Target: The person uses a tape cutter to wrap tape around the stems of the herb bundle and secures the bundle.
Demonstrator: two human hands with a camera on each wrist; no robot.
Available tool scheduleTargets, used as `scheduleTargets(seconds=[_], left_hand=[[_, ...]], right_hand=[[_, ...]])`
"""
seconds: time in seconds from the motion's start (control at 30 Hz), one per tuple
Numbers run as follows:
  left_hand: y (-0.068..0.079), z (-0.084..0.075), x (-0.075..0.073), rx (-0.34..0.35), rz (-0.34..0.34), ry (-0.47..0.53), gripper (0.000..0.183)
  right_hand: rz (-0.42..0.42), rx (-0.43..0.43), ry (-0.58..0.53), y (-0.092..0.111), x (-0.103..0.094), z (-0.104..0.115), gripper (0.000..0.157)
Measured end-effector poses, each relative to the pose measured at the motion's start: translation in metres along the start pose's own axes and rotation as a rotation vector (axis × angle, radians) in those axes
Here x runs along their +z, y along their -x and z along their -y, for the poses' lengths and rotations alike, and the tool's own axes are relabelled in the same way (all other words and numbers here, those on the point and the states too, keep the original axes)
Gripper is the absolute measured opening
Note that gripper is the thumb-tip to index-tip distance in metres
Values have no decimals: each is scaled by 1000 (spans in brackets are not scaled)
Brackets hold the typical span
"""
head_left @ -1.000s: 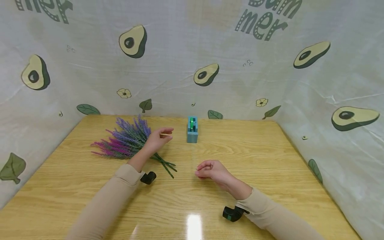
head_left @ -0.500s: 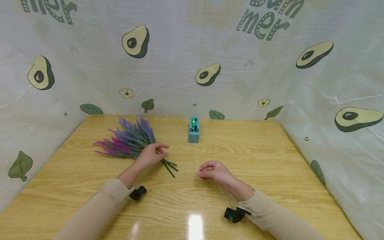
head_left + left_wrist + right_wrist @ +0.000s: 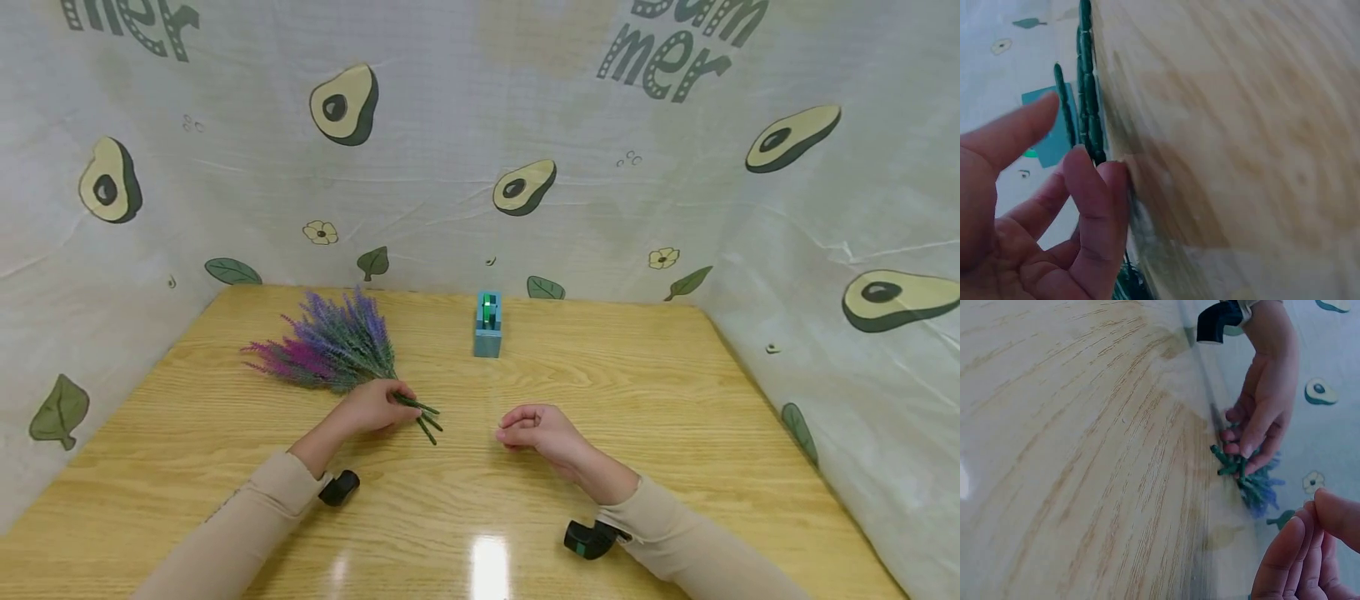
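Lavender-like flowers (image 3: pixel 333 342) in violet and magenta lie fanned out on the left of a pale wooden bench (image 3: pixel 637 375), heads towards the far left, dark green stems (image 3: pixel 428 411) pointing to the near centre. A person's left hand (image 3: pixel 372 407) is at those stems, just short of their ends. The left wrist view shows its grip spread, thumb apart from the curved fingers; how firmly the fingertips touch the stems cannot be told. The right hand (image 3: pixel 550 435) hovers to the right of the stem ends, thumb and fingertips pressed together, nothing visible between them. At the far centre stands a small blue box (image 3: pixel 487 344) with a green piece (image 3: pixel 488 309) in its top. The likeliest trouble is an incomplete hold: the stems cross and splay, one standing apart near the thumb in the left wrist view, so closing on only some could leave others behind. The bushy heads lie well away from the fingertips and probably carry most of the weight, so a lift by the stem ends might let the bunch droop, twist or drag.
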State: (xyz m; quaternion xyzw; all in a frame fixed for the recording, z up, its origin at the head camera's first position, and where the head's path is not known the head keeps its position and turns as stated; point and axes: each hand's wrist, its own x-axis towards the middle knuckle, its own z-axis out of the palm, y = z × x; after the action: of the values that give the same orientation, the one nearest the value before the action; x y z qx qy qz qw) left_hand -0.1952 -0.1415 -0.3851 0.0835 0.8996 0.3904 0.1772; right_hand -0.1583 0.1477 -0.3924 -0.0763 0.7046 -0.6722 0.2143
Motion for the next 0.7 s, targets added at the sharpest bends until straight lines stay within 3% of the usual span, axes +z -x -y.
scheduleTargets(seconds=[0.23,0.4,0.6,0.7], left_hand=[[5,9,-2,24,-69,-100,19],[6,19,-9,41,-62,-81,19],[13,32,-21,-36,-119,-42,67],[19,34,-21,-80,-118,-92,78]], right_hand=[[-16,21,6,0,2,2,10],[-12,21,1,0,2,3,11],[-6,12,-1,1,2,3,12],[-10,16,2,2,2,3,12]])
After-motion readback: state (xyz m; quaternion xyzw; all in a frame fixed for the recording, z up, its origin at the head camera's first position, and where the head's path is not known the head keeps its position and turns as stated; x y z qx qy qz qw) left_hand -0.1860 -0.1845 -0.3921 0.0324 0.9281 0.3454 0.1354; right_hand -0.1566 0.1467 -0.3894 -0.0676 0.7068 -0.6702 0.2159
